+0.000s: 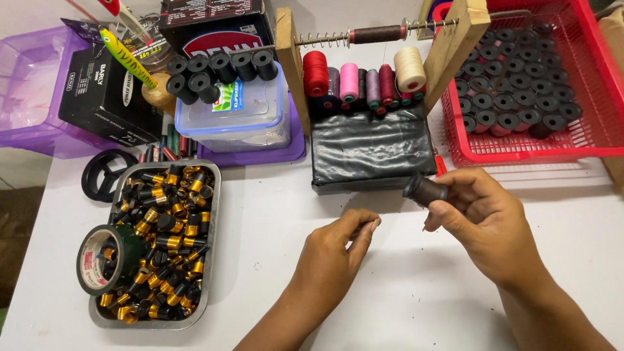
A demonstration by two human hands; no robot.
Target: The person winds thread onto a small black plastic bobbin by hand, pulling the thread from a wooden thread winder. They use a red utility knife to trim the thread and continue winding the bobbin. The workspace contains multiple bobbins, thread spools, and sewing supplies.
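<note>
A small black spool (424, 190) is held in the fingertips of the right hand (484, 224), raised above the white worktop (403, 286). The left hand (335, 250) is pinched narrow, fingertips together, nothing discernible between them. A black block (372, 153) is seen just behind, a metal tray (211, 260) of black-and-gold pieces well left.

We see a matt black plastic spool (424, 190); behind it, a glossy black wrapped block (370, 153) between rough wooden posts (288, 62).
</note>
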